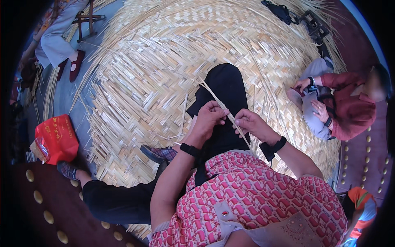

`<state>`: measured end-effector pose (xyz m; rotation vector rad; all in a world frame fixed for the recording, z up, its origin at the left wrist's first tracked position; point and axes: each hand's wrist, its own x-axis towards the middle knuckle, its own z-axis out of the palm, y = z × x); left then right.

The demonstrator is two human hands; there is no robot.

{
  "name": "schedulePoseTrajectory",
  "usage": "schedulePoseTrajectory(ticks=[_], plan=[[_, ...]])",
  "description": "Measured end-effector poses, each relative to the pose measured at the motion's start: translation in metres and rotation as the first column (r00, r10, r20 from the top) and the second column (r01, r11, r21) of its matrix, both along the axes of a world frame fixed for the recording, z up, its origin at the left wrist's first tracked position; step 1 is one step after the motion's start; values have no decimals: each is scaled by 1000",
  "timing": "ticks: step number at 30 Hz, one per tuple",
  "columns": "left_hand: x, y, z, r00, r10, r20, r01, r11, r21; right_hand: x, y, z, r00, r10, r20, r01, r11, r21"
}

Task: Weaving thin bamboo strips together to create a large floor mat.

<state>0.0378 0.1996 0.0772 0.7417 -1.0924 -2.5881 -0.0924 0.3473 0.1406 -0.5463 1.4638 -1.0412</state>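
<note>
A thin, pale split-reed strip (214, 95) slants across my lap, over my black trouser leg (226, 82). My left hand (209, 120) pinches it between thumb and fingers near its middle. Slightly lower along the same strip, my right hand (252, 124) is closed on it too, fingertips curled. The strip's lower end runs down past my right hand toward my pink patterned top. Beneath me spreads a large herringbone-woven reed mat (173, 57), with loose strip ends sticking out along its left edge.
At the right a person in a red shirt (354, 113) sits on the mat. Another person's legs (61, 45) and a wooden folding stool (88, 18) show at upper left. A red bag (59, 138) stands left; dark objects (314, 26) lie at upper right. Loose reeds (267, 78) lie across the mat.
</note>
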Motion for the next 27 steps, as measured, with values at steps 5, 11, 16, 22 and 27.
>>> schedulePoseTrajectory(ticks=[5, 11, 16, 22, 27], plan=[[1, -2, -7, 999, 44, -18, -44, 998, 39, -6, -4, -2, 996, 51, -73, -49, 998, 27], [5, -4, 12, 973, -138, -186, 142, 990, 6, -12, 0, -10, 974, -14, 225, 8, 1000, 25], [4, -4, -4, 1000, -9, 27, 9, 1000, 5, -4, -10, -7, 986, -22, 163, 4, 994, 108], [4, -6, 5, 997, -2, 80, 7, 997, -73, -10, -14, -15, 999, 44, -7, -44, 998, 53], [6, -14, 10, 996, -56, 62, 66, 985, -160, -6, -22, -10, 999, 45, -19, -43, 997, 65]])
